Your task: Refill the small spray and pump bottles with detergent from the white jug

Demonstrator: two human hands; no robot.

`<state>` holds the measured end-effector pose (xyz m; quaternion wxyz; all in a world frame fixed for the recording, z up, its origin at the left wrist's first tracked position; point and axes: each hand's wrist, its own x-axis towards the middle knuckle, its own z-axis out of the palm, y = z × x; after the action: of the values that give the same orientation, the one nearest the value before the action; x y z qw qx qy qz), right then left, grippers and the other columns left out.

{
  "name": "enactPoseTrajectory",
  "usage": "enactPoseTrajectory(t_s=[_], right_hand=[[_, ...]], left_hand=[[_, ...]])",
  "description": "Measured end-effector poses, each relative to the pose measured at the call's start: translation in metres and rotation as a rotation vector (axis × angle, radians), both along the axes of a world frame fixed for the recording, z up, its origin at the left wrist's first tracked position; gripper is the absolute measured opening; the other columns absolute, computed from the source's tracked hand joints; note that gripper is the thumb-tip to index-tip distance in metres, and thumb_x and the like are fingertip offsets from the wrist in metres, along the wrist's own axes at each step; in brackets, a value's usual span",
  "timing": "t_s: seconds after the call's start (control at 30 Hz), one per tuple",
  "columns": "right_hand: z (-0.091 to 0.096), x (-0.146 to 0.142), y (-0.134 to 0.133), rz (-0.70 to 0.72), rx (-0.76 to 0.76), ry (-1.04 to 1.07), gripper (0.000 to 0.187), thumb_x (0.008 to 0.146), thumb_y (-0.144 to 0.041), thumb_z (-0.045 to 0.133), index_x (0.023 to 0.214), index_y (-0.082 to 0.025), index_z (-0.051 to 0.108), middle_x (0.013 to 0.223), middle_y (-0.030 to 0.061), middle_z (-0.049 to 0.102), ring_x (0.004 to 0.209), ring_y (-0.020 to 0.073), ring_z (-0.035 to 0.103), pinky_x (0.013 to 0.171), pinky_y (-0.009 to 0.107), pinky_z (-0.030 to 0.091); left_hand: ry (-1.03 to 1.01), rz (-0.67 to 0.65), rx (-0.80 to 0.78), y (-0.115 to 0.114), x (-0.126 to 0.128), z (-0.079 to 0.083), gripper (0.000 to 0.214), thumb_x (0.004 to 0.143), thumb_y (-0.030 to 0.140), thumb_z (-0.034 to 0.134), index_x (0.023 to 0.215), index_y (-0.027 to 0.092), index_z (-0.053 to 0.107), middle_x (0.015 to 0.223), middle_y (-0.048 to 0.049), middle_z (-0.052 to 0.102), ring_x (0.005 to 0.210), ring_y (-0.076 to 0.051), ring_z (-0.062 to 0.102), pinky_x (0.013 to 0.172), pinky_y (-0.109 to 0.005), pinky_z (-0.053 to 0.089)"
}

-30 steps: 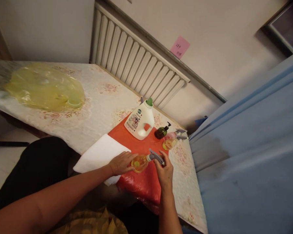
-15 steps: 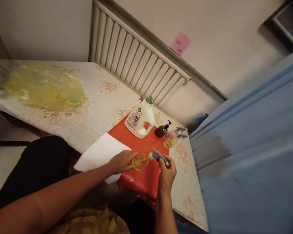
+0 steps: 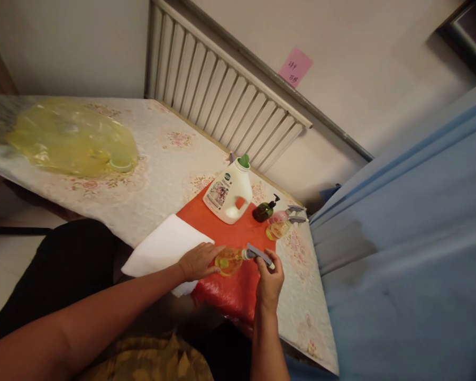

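Note:
A clear spray bottle (image 3: 230, 261) of yellow-orange liquid is tilted on its side between my hands, over a red plastic sheet (image 3: 226, 296). My left hand (image 3: 200, 261) grips the base of the bottle. My right hand (image 3: 272, 272) has its fingers closed on the grey spray trigger head (image 3: 259, 255), which sits at the bottle's neck. Beneath my left wrist lies a folded white cloth (image 3: 162, 246). Just beyond, on the red sheet, stands a white detergent jug (image 3: 229, 193) with a handle and a green spout.
A dark green pump bottle (image 3: 263, 211), a pink spray bottle (image 3: 281, 216) and another yellow spray bottle (image 3: 276, 229) stand at the right. A yellow plastic bag (image 3: 71, 140) lies at the left on the flowered tablecloth (image 3: 164, 159). A radiator (image 3: 222, 90) and blue curtain (image 3: 404, 238) border the table.
The hands and the spray bottle have hardly moved; the right hand has shifted very slightly on the trigger head. The whole view has moved a little.

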<state>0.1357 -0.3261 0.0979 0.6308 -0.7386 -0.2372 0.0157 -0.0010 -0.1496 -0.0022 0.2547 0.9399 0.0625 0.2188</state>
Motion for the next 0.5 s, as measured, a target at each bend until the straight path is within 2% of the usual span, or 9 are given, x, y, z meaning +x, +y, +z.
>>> enactPoseTrajectory(t_s=[0.13,0.27,0.37,0.5], right_hand=[[0.000,-0.002,0.000,-0.008,-0.009,-0.027,0.042,0.075,-0.039,0.072,0.110,-0.015,0.066,0.104,0.0102,0.073,0.090,0.0228,0.071,0.077,0.033,0.055],[0.012,-0.003,-0.002,-0.016,-0.068,-0.142,0.041,0.074,-0.037,0.073,0.109,-0.016,0.066,0.106,0.0114,0.073,0.098,0.0238,0.069,0.086,0.036,0.055],[0.024,-0.001,-0.005,0.045,-0.136,-0.295,0.031,0.077,-0.034,0.070,0.103,-0.017,0.068,0.103,0.0102,0.072,0.095,0.0230,0.068,0.087,0.037,0.054],[0.037,0.003,-0.007,0.124,-0.242,-0.537,0.020,0.082,-0.029,0.064,0.098,-0.018,0.070,0.097,0.0084,0.071,0.089,0.0214,0.067,0.080,0.035,0.055]], left_hand=[[0.018,0.011,0.014,0.000,0.000,0.000,0.068,0.091,0.058,0.055,0.144,0.018,0.041,0.123,-0.0147,0.063,0.112,-0.033,0.057,0.101,-0.047,0.040],[0.023,0.015,0.014,-0.001,0.000,-0.001,0.069,0.091,0.057,0.057,0.145,0.017,0.040,0.123,-0.0151,0.063,0.112,-0.033,0.057,0.102,-0.047,0.040],[0.030,0.021,0.019,-0.001,0.000,-0.001,0.071,0.090,0.058,0.057,0.144,0.016,0.040,0.123,-0.0156,0.063,0.112,-0.033,0.056,0.102,-0.047,0.040],[0.024,0.018,0.013,-0.001,0.000,0.001,0.070,0.091,0.057,0.056,0.145,0.015,0.040,0.122,-0.0160,0.063,0.110,-0.032,0.057,0.102,-0.047,0.040]])
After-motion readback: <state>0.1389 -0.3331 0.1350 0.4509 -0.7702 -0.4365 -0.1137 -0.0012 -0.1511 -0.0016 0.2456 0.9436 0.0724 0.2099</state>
